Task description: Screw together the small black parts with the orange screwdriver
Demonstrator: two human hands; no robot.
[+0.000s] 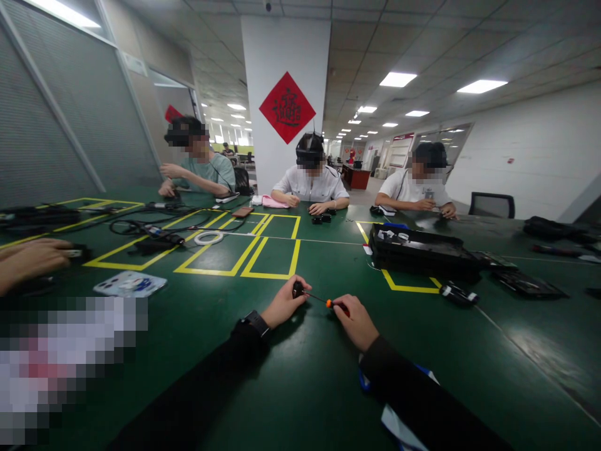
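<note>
My right hand (357, 321) is closed around the handle of a screwdriver (329, 304), which has an orange collar and a thin metal shaft. The shaft points left and reaches a small dark rounded piece (297, 289) pinched in my left hand (283, 304). What that piece is, I cannot make out, and my fingers cover part of it. Both hands are low over the green table (282, 382), and a dark watch (256, 323) is on my left wrist. Beneath my right forearm lies a partly hidden blue and white item (404, 426).
A black tray (417, 247) of small parts stands ahead right, beside a small black device (459, 294). To the left are a phone (130, 284), a white cable coil (208, 238) and black cables (154, 232). A neighbour's hand (35, 260) reaches in; three people sit opposite.
</note>
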